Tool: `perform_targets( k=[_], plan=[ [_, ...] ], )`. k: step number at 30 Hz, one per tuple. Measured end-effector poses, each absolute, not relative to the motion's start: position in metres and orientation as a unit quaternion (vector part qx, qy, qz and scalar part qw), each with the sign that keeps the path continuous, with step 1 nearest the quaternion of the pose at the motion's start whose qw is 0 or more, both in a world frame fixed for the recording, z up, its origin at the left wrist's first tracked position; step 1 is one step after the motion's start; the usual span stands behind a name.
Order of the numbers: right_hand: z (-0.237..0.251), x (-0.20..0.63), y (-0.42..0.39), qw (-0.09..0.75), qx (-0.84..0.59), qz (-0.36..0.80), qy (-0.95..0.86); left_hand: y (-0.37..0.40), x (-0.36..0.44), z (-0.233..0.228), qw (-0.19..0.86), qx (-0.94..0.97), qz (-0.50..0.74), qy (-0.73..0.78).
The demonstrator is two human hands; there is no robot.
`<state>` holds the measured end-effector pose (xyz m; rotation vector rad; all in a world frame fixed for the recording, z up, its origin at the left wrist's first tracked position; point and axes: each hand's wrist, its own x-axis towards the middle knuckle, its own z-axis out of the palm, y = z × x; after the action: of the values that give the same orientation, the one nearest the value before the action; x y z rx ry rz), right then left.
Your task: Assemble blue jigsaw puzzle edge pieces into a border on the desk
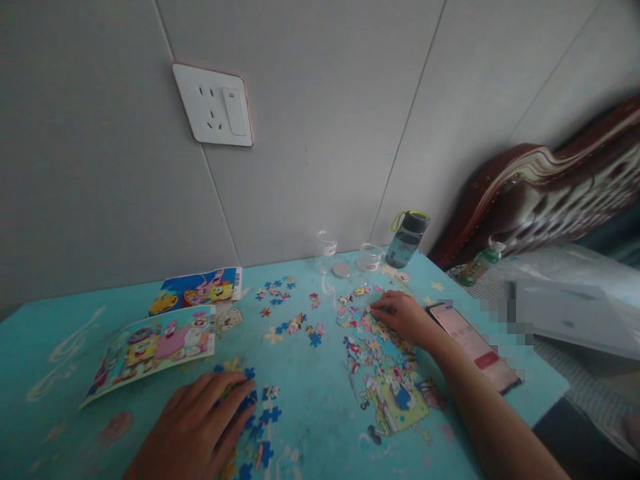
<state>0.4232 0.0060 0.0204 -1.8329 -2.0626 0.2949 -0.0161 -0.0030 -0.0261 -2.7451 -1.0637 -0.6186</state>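
Left hand (200,420) flat, fingers spread, on loose pieces (260,427); right hand (405,317) fingers pinching at half-built puzzle (390,380), phone (475,347) beside.

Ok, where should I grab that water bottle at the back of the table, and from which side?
Probably hook the yellow-green loop on the dark lid of the water bottle, or wrap its body, coming from the front: it stands against the wall, with the glass jar close on its left.

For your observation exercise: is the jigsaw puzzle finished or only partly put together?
Partly: the puzzle has ragged edges, and loose pieces lie scattered on the table.
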Motion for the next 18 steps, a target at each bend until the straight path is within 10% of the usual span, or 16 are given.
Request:
perform_targets(
  k=[18],
  plan=[
    [0.017, 0.423, 0.011, 0.235, -0.720, 0.053, -0.651, -0.002, -0.014, -0.020, 0.110, -0.918, -0.164, -0.343]
  ],
)
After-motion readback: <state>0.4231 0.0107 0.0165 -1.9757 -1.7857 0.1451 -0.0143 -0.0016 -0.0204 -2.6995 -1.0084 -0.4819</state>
